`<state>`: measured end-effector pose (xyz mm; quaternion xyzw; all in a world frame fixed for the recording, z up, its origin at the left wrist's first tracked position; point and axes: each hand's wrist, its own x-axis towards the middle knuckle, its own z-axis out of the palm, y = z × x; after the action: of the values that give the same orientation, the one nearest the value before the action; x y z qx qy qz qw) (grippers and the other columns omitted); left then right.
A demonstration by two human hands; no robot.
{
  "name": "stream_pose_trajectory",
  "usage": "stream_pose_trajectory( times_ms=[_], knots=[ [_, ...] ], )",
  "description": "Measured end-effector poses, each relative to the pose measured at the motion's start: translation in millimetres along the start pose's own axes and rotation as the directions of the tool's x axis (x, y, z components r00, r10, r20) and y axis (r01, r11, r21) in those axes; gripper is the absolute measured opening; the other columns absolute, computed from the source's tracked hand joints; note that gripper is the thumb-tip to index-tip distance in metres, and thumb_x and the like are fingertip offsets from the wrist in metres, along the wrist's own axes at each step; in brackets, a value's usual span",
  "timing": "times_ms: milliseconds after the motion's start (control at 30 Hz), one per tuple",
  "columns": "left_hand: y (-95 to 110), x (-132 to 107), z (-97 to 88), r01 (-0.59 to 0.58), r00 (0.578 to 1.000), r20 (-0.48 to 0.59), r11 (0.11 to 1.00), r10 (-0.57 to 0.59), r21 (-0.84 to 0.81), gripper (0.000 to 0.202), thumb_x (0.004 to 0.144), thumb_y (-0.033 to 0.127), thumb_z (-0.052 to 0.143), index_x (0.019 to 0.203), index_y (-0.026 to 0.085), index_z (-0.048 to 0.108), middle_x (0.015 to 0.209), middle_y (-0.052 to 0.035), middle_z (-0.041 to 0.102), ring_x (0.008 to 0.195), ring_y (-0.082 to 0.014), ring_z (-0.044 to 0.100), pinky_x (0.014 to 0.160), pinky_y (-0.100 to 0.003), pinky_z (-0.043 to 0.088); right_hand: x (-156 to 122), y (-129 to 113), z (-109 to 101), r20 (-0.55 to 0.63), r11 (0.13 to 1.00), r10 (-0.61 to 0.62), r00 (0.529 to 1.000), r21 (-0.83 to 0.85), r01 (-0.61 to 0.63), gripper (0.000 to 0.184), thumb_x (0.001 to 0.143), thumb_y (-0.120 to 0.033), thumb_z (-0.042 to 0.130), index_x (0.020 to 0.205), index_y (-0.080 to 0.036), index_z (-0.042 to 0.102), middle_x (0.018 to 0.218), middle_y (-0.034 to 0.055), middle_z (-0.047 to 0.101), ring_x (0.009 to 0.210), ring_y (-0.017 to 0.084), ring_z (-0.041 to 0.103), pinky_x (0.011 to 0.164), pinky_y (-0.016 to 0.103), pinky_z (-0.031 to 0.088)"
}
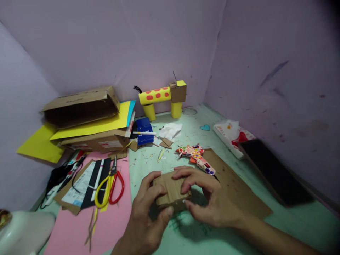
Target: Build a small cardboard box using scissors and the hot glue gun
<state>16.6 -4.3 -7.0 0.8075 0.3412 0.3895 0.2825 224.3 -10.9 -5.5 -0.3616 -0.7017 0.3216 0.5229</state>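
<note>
A small cardboard box (pixel 171 186) is held just above or on the green tabletop, in front of me. My left hand (pixel 150 209) grips its left side, thumb at the near edge and fingers over the top. On the right side, my right hand (pixel 205 196) has fingers on the top and the thumb near the lower front corner. Both hands are closed on the box. Just beyond the right hand lies a patterned glue gun (pixel 195 156). Yellow-and-red-handled scissors (pixel 109 187) rest to the left on pink paper (pixel 119 226).
A yellow animal figure with red spots (pixel 155 95) stands by the back wall. An open carton (pixel 79 106) sits on stacked paper at left. At right are a cardboard sheet (pixel 239 187), a dark phone-like slab (pixel 276 171) and a tissue pack (pixel 225 136). A white container (pixel 29 230) stands near left.
</note>
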Motion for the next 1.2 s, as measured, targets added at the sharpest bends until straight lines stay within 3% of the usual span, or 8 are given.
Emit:
stream_pose_trajectory(
  times_ms=[133, 267, 467, 633, 767, 1000, 1200],
  knots=[
    [-1.8, 0.2, -2.1, 0.045, 0.999, -0.028, 0.999, -0.045, -0.018, 0.024, 0.086, 0.022, 0.056, 0.108, 0.028, 0.047, 0.134, -0.0095, 0.041, 0.124, -0.0241, 0.048, 0.094, -0.037, 0.047, -3.9, 3.2, 4.9, -0.088, 0.98, 0.193, 0.977, 0.059, -0.188, 0.045, 0.065, -0.011, 0.069, 0.102, -0.026, 0.05, 0.125, 0.008, 0.049, 0.119, 0.025, 0.05, 0.097, 0.042, 0.047],
    [-6.2, -2.8, 1.5, 0.089, 0.991, -0.096, 0.992, -0.097, -0.086, 0.024, 0.084, 0.023, 0.059, 0.105, 0.028, 0.049, 0.133, -0.0097, 0.042, 0.124, -0.0266, 0.048, 0.092, -0.039, 0.048, -2.8, 1.1, 9.0, -0.109, 0.956, 0.29, 0.951, 0.075, -0.283, 0.034, 0.066, -0.017, 0.071, 0.089, -0.024, 0.047, 0.111, 0.0067, 0.052, 0.11, 0.024, 0.053, 0.094, 0.042, 0.047],
    [-7.0, -8.9, 7.7, 0.194, 0.961, -0.144, 0.948, -0.235, -0.251, 0.024, 0.084, 0.038, 0.057, 0.103, 0.026, 0.048, 0.137, -0.0117, 0.042, 0.123, -0.0326, 0.048, 0.094, -0.049, 0.046, -2.1, -2.5, 9.4, -0.032, 0.973, 0.216, 0.976, 0.089, -0.212, 0.037, 0.066, -0.018, 0.076, 0.089, -0.023, 0.048, 0.121, 0.0103, 0.056, 0.115, 0.026, 0.055, 0.094, 0.036, 0.047],
    [-6.0, -7.2, 0.3, 0.034, 0.993, -0.111, 0.999, -0.034, -0.004, 0.019, 0.087, 0.024, 0.049, 0.105, 0.026, 0.047, 0.139, -0.0126, 0.044, 0.129, -0.034, 0.043, 0.105, -0.058, 0.033, -5.1, -2.3, 9.7, -0.055, 0.996, 0.085, 0.995, 0.004, -0.085, 0.037, 0.064, -0.018, 0.08, 0.091, -0.022, 0.054, 0.124, 0.0131, 0.059, 0.113, 0.026, 0.06, 0.09, 0.032, 0.05],
    [-2.8, -4.8, -0.8, -0.129, 0.988, -0.081, 0.99, 0.133, 0.054, 0.036, 0.082, 0.01, 0.05, 0.114, 0.026, 0.046, 0.137, -0.0113, 0.046, 0.129, -0.031, 0.044, 0.107, -0.056, 0.033, -6.6, -2.4, 11.7, -0.089, 0.998, 0.025, 0.996, -0.062, -0.031, 0.04, 0.062, -0.022, 0.084, 0.093, -0.021, 0.059, 0.124, 0.0156, 0.063, 0.112, 0.027, 0.064, 0.092, 0.034, 0.052],
    [-1.6, -5.1, 9.3, -0.128, 0.977, -0.161, 0.988, 0.141, 0.085, 0.04, 0.088, 0.012, 0.046, 0.125, 0.028, 0.049, 0.142, -0.0106, 0.044, 0.131, -0.0283, 0.043, 0.108, -0.052, 0.035, -5.3, 1.9, 10.9, -0.178, 0.995, -0.046, 0.983, -0.091, 0.031, 0.034, 0.065, -0.029, 0.084, 0.092, -0.019, 0.066, 0.123, 0.0186, 0.067, 0.11, 0.03, 0.066, 0.092, 0.039, 0.054],
    [-7.8, -8.6, 4.2, -0.15, 0.987, -0.057, 0.987, 0.153, 0.051, 0.049, 0.086, 0.014, 0.053, 0.132, 0.029, 0.044, 0.147, -0.0118, 0.04, 0.136, -0.0296, 0.039, 0.106, -0.049, 0.039, -6.6, 3.2, 8.8, -0.222, 0.994, -0.098, 0.97, -0.066, 0.086, 0.033, 0.066, -0.025, 0.084, 0.097, -0.024, 0.073, 0.125, 0.0155, 0.067, 0.108, 0.028, 0.068, 0.089, 0.039, 0.057]
  ],
)
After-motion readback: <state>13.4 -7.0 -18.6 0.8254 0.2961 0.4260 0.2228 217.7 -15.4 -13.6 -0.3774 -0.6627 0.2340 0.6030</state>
